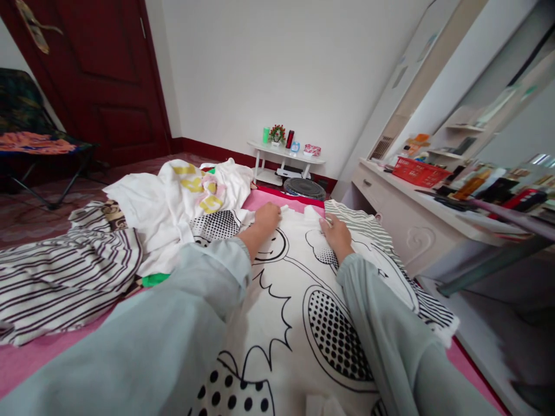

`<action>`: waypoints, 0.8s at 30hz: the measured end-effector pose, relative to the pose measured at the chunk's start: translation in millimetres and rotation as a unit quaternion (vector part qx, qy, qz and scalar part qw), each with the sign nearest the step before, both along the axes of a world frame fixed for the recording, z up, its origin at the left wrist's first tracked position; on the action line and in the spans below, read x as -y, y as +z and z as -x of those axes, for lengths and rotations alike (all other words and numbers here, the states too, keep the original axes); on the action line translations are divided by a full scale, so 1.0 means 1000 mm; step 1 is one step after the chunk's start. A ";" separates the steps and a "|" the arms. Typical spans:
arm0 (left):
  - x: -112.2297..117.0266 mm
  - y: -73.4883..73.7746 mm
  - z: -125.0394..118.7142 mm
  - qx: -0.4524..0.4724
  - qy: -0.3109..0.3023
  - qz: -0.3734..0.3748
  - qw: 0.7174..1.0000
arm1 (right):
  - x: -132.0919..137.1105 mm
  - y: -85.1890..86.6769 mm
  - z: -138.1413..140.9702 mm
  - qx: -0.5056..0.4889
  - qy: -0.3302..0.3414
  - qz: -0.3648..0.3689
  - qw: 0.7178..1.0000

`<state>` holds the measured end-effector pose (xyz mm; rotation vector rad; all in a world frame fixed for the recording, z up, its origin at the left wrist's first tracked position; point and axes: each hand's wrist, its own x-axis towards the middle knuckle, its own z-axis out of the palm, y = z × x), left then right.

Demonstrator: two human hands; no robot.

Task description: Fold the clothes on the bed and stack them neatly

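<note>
A white garment with a black cartoon print [286, 300] lies spread flat on the pink bed [39, 352] in front of me. My left hand [267, 218] rests at its far edge, fingers curled and pinching the fabric. My right hand [336, 231] lies a little to the right on the same far edge, fingers bent and gripping the cloth. Both my arms wear pale grey-green sleeves.
A white top with yellow letters [182, 199] and a brown-striped garment [65, 271] lie heaped on the left. A striped piece [368, 225] lies under the right edge. A white dresser [403, 219] with a red basket [418, 171] stands right; a small white table [284, 156] and a dark red door [99, 75] stand beyond.
</note>
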<state>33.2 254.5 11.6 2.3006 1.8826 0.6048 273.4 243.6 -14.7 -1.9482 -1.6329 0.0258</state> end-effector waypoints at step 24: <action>0.012 -0.018 -0.017 0.058 0.000 -0.032 0.998 | 0.002 -0.008 0.008 -0.065 0.029 -0.099 0.993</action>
